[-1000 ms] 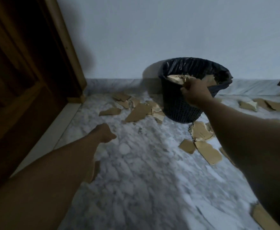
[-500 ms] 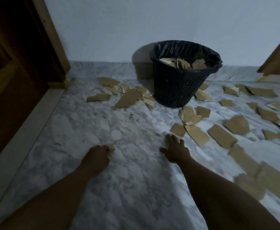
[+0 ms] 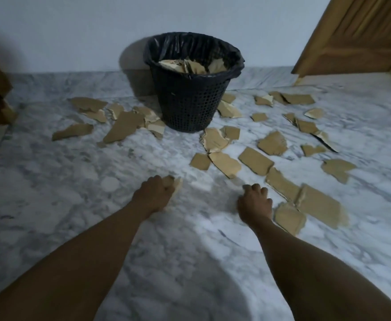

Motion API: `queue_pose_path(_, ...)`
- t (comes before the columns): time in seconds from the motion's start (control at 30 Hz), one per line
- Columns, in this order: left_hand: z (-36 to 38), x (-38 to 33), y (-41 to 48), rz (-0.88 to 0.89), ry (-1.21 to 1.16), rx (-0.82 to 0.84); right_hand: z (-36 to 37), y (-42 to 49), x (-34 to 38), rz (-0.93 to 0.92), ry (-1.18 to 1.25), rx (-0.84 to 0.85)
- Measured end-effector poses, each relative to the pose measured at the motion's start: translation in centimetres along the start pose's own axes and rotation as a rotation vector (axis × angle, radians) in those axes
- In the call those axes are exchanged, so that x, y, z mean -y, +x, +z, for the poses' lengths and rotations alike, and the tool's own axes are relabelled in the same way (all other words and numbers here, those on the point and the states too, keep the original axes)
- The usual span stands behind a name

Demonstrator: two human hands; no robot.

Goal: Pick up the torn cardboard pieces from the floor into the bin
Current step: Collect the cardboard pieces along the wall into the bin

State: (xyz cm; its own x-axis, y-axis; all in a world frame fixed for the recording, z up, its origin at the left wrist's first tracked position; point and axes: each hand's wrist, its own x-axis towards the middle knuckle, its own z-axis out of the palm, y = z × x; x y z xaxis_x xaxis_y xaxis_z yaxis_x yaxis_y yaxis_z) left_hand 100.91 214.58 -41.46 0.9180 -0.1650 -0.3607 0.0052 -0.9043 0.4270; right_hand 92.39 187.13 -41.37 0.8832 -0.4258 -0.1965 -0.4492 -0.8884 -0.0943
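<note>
You are working over the marble floor [image 3: 97, 228], where torn cardboard pieces [image 3: 255, 161] are lying scattered on both sides of the black bin [image 3: 190, 107], which is standing by the wall [image 3: 74, 31] and already holding scraps. You are mid-gather, I judge. Your left hand [image 3: 154, 192] is curling round 1 small scrap [image 3: 175, 181]. Your right hand [image 3: 254, 202] is hanging loosely bent, holding nothing, just beside the nearest piece [image 3: 289, 217]. Next, it is needing to lift an edge lying flat. No writing is showing legibly.

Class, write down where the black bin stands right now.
In the head view the black bin stands at upper centre, close to the wall, with torn cardboard pieces on the floor to its left, right and front.
</note>
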Motion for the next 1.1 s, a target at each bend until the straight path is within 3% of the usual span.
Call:
queue_pose_path(0.1, 0.7, -5.2, 0.9, 0.116, 0.112, 0.005, -0.4, -1.8, -6.0, 0.374, 0.046, 0.034)
queue_pose_path(0.17, 1.5, -8.1, 1.8, 0.175, 0.172, 0.039, -0.4, -3.0, -8.5, 0.477, 0.120, 0.089)
queue_pose_path(0.37, 3.8, -12.6, 5.6, 0.347, 0.345, 0.140, 0.1, -4.0, -11.0, 0.371, 0.258, 0.098)
queue_pose_path(0.53, 3.7, -11.4, 7.8, 0.245, 0.285, 0.197, -2.0, -1.7, -9.3, 0.329, 0.585, 0.123)
queue_pose_path(0.63, 3.3, -10.9, 7.3, 0.374, 0.383, 0.018, -4.0, 0.5, -10.0, 0.246, 0.606, 0.145)
queue_pose_path(0.7, 3.3, -10.5, 6.7, 0.414, 0.364, -0.076, -5.4, 3.0, -12.6, 0.306, 0.610, 0.118)
queue_pose_path(0.8, 3.7, -9.9, 6.0, 0.381, 0.133, -0.090, -8.5, 4.1, -14.8, 0.427, 0.735, 0.323)
queue_pose_path(0.87, 3.7, -10.2, 5.7, 0.348, 0.069, -0.031, -10.0, 4.0, -15.0, 0.309, 0.589, 0.543)
queue_pose_path(0.9, 3.8, -10.5, 5.6, 0.370, 0.090, 0.008, -11.5, 3.7, -14.8, 0.271, 0.477, 0.569)
queue_pose_path(0.93, 3.9, -10.7, 5.4, 0.397, 0.137, 0.026, -12.0, 3.9, -15.2, 0.036, 0.120, 0.586)
queue_pose_path(0.97, 4.2, -10.7, 5.3, 0.414, 0.166, 0.021, -11.4, 4.5, -16.2, 0.350, 0.415, 0.686)
queue_pose_path(1.0, 4.2, -10.9, 5.3, 0.396, 0.157, 0.001, -10.8, 4.5, -17.2, 0.302, 0.420, 0.691)
queue_pose_path(1.03, 4.4, -11.0, 5.4, 0.370, 0.110, -0.020, -9.9, 5.1, -18.5, 0.458, 0.478, 0.667)
queue_pose_path(1.07, 4.4, -11.1, 5.5, 0.329, 0.087, -0.023, -9.2, 5.2, -19.6, 0.374, 0.153, 0.639)
queue_pose_path(1.1, 4.3, -11.2, 5.8, 0.303, 0.072, 0.000, -8.7, 5.2, -20.3, 0.464, 0.242, 0.503)
